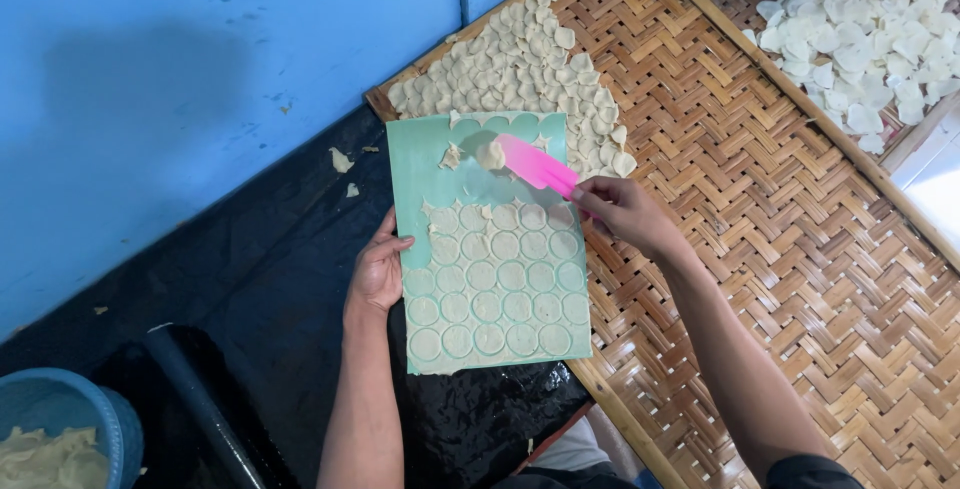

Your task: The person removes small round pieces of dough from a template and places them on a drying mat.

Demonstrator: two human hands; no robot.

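A green flat board (425, 164) lies partly over a woven bamboo tray (740, 239), with rows of thin pale dough rounds (500, 299) stuck to its near half. My left hand (378, 271) grips the board's left edge. My right hand (625, 211) holds a pink plastic scraper (535, 164), whose tip rests against a loose dough round (490, 154) on the bare far part of the board. A mass of loosened pale rounds (520, 59) lies on the tray just beyond the board.
A second woven tray (940, 119) at the far right carries whiter rounds (865, 34). Black plastic sheet (250, 279) covers the floor at left beside a blue wall (200, 79). A blue tub (70, 429) with dough scraps stands at the lower left.
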